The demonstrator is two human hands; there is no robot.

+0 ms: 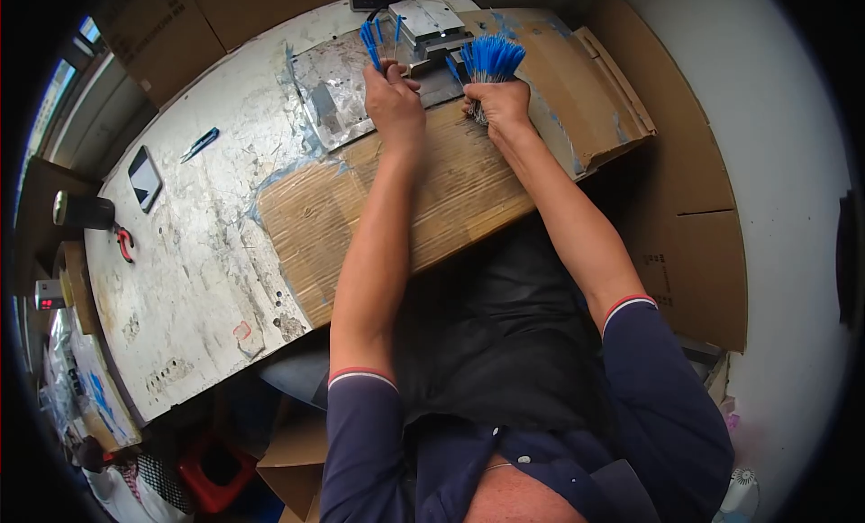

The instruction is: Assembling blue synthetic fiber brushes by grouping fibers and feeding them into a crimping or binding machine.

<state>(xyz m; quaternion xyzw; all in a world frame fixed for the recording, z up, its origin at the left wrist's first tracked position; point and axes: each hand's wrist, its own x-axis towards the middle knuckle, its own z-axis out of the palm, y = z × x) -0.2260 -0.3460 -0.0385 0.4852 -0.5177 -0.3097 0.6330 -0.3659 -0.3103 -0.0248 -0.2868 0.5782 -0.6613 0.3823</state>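
Note:
My right hand is closed round a thick bundle of thin metal pieces with blue ends. Their blue ends fan out above the fist, and silvery shafts stick out below it. A little to the left, my left hand pinches several loose blue-ended pieces, which point up and away from me. Just beyond both hands is a small metal fixture on a metal plate. Its front part lies between the two hands. The fingertips of the left hand are partly hidden.
Brown cardboard covers the near edge of the worn white table. On the left lie a phone, a blue cutter, red-handled pliers and a dark cup. A cardboard box stands at the right.

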